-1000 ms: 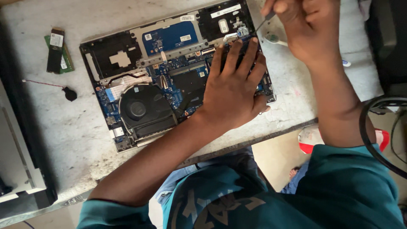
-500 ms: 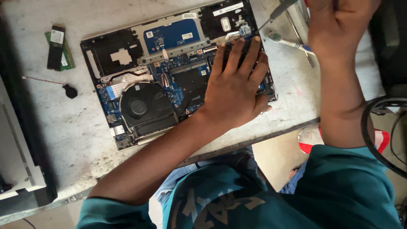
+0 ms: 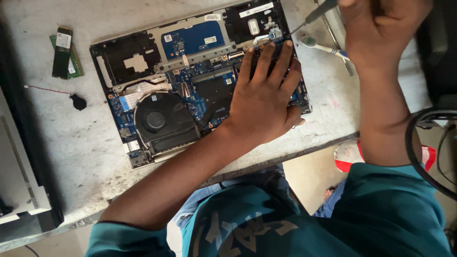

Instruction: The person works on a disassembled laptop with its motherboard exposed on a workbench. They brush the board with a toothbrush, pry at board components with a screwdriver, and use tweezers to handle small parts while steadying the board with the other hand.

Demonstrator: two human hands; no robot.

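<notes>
On the worn grey-white workbench (image 3: 62, 157) lies an opened laptop chassis with its blue circuit board exposed (image 3: 190, 81), bottom cover off, sitting at a slight tilt across the middle of the surface. Left hand (image 3: 266, 97) is pressed flat on the right part of the board, palm down, fingers spread and pointing toward the far edge, gripping nothing, just pinning the machine in place. Up at the top right, the right hand (image 3: 381, 28) is curled tight around the handle of a slim grey-shafted screwdriver (image 3: 312, 16), and the tip angles down to the board's upper right corner, just beyond the left fingertips. Beside that hand, a white-handled toothbrush-style cleaning brush (image 3: 323, 46) rests on the bench close to the laptop's right edge. Round black cooling fan (image 3: 159, 121) sits in the lower left of the chassis, with a flat white ribbon cable (image 3: 140, 93) curving just above it. Over to the left, well apart from the laptop, two green-and-black memory sticks (image 3: 64, 52) lie side by side, and nearer in, a small black coin-cell battery on a thin red wire (image 3: 77, 102) rests on the bench. Person's teal shirt (image 3: 304, 223) fills the bottom of the view.
</notes>
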